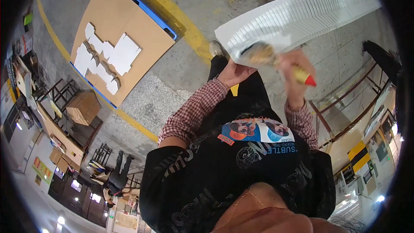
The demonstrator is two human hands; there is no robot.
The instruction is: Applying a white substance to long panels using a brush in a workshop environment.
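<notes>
A long row of overlapping white cardboard sheets (276, 15) stretches from in front of me toward the far right. My left hand (235, 73) is closed on the near corner of these sheets, with some fingers hidden beneath them. My right hand (294, 75) grips a brush (261, 55) by its yellowish, red-tipped handle. The brush head lies over the near end of the sheets, close to my left hand. Motion blurs the brush and the right hand, so whether the bristles touch the sheets is unclear.
To the left, flat white cardboard cutouts (125, 54) lie on a brown board (146, 39) over a blue pallet (142, 6). A cardboard box (84, 108) stands farther left. Metal rails (321, 121) are at right. Other people (118, 177) stand at lower left and far right.
</notes>
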